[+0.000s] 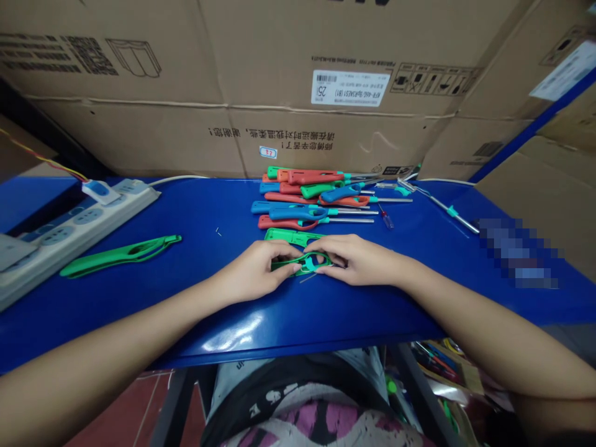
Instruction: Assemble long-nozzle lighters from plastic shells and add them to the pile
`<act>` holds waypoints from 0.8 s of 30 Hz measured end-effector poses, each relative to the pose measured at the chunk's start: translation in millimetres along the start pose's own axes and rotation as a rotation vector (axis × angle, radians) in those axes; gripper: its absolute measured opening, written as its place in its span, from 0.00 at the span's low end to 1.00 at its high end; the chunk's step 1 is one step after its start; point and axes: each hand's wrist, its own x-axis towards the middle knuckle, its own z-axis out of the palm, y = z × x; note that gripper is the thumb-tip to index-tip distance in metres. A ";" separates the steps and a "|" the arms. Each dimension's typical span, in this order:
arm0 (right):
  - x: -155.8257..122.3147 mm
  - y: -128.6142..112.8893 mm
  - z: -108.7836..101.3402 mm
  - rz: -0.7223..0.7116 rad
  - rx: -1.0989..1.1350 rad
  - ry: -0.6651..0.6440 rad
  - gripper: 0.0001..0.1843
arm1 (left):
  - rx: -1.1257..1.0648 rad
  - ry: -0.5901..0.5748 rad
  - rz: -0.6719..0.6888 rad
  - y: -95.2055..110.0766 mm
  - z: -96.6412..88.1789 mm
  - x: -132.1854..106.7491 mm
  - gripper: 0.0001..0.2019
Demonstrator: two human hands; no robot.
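My left hand (258, 270) and my right hand (351, 257) meet near the front middle of the table. Between them they grip the green casing (321, 256) of a long-nosed lighter, thumbs and fingers pinched on either end. A teal trigger piece (309, 264) shows at the casing's loop, and a thin wire or pin sticks out below it. Just behind my fingers lies another green casing piece (288, 235), partly covered by my hands. A further green casing half (123, 256) rests by itself to the left.
Several red, blue and green lighters (298, 213) lie piled behind my hands. A small screwdriver (386, 218) and a metal lighter tube (449, 210) lie to their right. A white power strip (79, 226) runs along the left. Cardboard (279, 81) stands behind the blue table (186, 329).
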 end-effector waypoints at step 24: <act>-3.4 2.5 -6.8 0.023 0.093 0.113 0.23 | 0.802 -0.109 0.254 7.5 -2.0 -13.2 0.23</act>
